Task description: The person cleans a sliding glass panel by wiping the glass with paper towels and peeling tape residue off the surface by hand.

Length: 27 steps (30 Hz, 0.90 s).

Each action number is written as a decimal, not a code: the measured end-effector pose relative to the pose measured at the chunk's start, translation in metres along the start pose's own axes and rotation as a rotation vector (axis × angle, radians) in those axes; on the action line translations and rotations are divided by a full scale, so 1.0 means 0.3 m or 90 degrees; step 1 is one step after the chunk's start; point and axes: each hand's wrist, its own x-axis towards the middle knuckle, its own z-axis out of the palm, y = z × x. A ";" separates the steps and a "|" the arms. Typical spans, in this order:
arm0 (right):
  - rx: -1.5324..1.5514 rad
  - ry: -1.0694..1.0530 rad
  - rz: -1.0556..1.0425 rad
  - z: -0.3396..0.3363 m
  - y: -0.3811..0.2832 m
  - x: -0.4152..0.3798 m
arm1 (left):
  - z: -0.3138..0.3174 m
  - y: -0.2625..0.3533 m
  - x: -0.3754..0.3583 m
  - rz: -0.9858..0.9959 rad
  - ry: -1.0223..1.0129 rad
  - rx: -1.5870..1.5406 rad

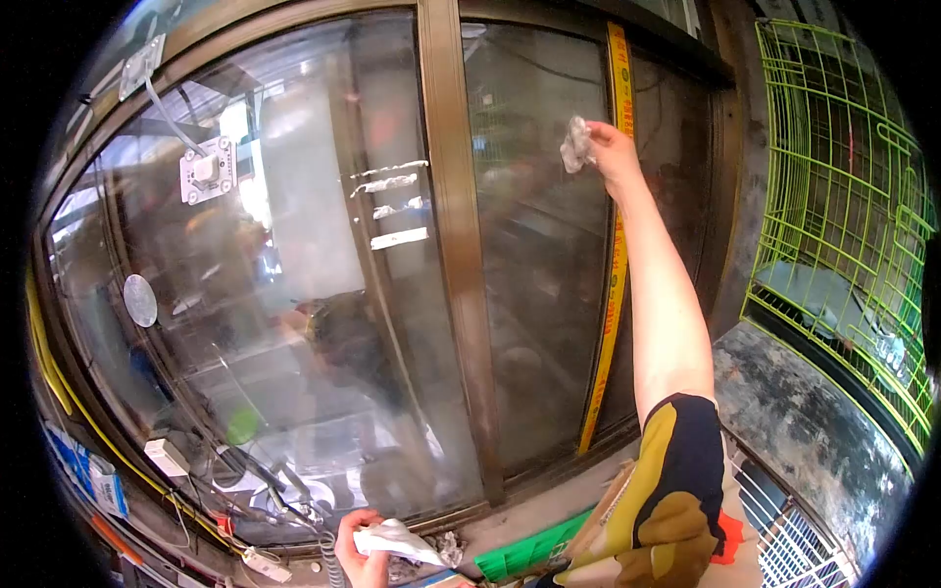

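Observation:
My right hand [613, 155] is raised, with its fingers pinched on a crumpled grey-white tissue [575, 147] against or close to the right pane of a sliding glass window [534, 255]. A yellow strip with red characters [616, 265] runs down the glass beside that hand. Low at the bottom of the view, my left hand [361, 551] is closed around a white tissue [394, 540]. A small grey crumpled wad [451, 548] lies near it by the sill. Several white streaks of torn residue [397, 237] cling to the left pane.
A brown metal frame [456, 255] divides the panes. White hardware [208, 171] with a cable is fixed to the left pane. A faucet with a coiled hose [314, 514] stands lower left. On the right are a green wire cage [843, 167] and a white rack [789, 529].

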 end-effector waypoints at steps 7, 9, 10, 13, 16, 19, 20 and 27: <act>-0.542 0.277 -0.314 0.028 0.044 -0.039 | 0.028 -0.037 0.024 0.044 0.029 0.022; -0.540 0.268 -0.404 0.065 0.071 -0.057 | 0.025 -0.043 0.020 0.028 -0.001 0.007; -0.531 0.246 -0.392 0.092 0.055 -0.096 | 0.026 -0.046 0.018 0.019 -0.016 -0.001; -0.404 0.177 -0.385 0.115 0.074 -0.155 | 0.056 -0.035 0.028 -0.003 -0.013 0.003; -0.446 0.166 -0.487 0.108 0.072 -0.131 | 0.101 -0.045 0.067 0.013 -0.007 -0.025; -0.492 0.169 -0.469 0.089 0.006 0.012 | 0.127 -0.029 0.103 0.010 -0.010 -0.031; -0.527 0.181 -0.496 0.088 -0.020 0.071 | 0.133 -0.024 0.119 0.016 -0.011 -0.022; -0.591 0.199 -0.488 0.084 -0.159 0.231 | 0.185 -0.043 0.180 0.035 -0.006 -0.020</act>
